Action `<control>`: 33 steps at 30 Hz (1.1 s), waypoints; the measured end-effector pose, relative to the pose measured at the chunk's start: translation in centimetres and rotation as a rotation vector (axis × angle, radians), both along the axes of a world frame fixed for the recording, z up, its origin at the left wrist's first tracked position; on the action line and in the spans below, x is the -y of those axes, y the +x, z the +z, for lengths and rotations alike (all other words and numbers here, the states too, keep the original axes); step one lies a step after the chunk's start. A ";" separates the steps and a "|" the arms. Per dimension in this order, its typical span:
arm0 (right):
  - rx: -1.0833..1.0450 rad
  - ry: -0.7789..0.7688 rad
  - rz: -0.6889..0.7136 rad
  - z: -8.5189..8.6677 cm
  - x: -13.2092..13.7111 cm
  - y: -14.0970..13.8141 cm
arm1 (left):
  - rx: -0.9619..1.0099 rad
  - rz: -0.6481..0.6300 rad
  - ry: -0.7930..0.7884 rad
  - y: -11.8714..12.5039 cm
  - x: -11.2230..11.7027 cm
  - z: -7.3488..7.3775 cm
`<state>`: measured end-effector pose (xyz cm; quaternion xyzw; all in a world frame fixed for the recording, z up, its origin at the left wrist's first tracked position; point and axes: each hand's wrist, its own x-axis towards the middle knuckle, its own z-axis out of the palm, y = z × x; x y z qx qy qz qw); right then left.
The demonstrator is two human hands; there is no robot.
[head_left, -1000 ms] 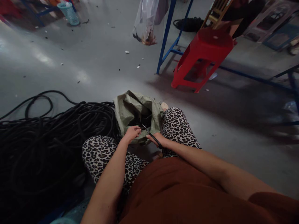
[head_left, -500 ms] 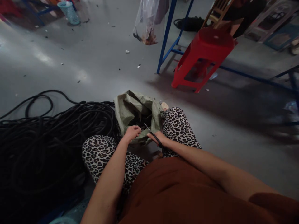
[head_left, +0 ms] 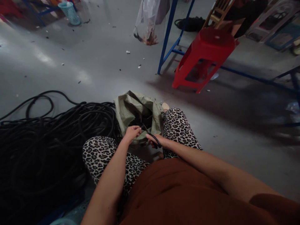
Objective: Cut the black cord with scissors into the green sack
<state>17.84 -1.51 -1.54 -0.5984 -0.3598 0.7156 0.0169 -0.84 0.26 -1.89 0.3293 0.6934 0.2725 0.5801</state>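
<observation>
Between my knees stands a pale green woven sack (head_left: 124,107), its mouth open and dark pieces inside. My right hand (head_left: 156,140) grips black-handled scissors (head_left: 153,137) at the sack's near rim, the blades pointing up and left over the opening. Close to the blade tips, my left hand (head_left: 133,132) is closed in a pinch above the sack's near left edge. Whatever its fingertips hold is too small to make out.
Coils of thick black tubing (head_left: 93,117) lie on the floor at left, against the sack. Ahead on the right are a red plastic stool (head_left: 211,47) and a blue metal frame (head_left: 167,37). A clear plastic bag (head_left: 148,25) hangs beside the frame.
The scissors have turned slightly in my right hand, their tips shifting a little left toward my left fingers. My left hand has hardly moved.
</observation>
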 end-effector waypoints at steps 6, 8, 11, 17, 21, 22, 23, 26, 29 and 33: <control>-0.017 0.020 0.017 -0.3 0.0 -0.1 | 0.008 -0.024 0.013 0.2 0.1 0.1; -0.023 0.030 0.036 -0.6 0.0 -0.1 | 0.016 -0.019 0.010 0.3 0.1 0.1; -0.028 0.044 0.060 -0.9 0.1 0.0 | 0.018 -0.019 0.004 0.4 0.1 0.0; -0.015 0.048 0.066 -0.5 0.0 -0.2 | 0.011 -0.033 0.001 0.4 0.2 -0.1; 0.009 0.051 0.086 -0.1 -0.1 -0.2 | 0.005 -0.041 -0.018 0.5 0.3 -0.1; 0.011 0.054 0.090 0.0 -0.1 -0.2 | 0.008 -0.047 -0.018 0.5 0.3 -0.1; 0.007 0.057 0.093 0.0 -0.1 -0.1 | 0.013 -0.054 -0.017 0.5 0.4 -0.1; -0.011 0.065 0.093 -0.4 0.0 0.0 | 0.020 -0.085 -0.010 0.5 0.4 -0.2; 0.001 0.061 0.093 -0.7 0.1 0.0 | 0.009 -0.103 -0.008 0.5 0.5 -0.3; 0.040 0.047 0.087 0.0 0.2 -0.1 | -0.007 -0.086 -0.015 0.5 0.5 -0.4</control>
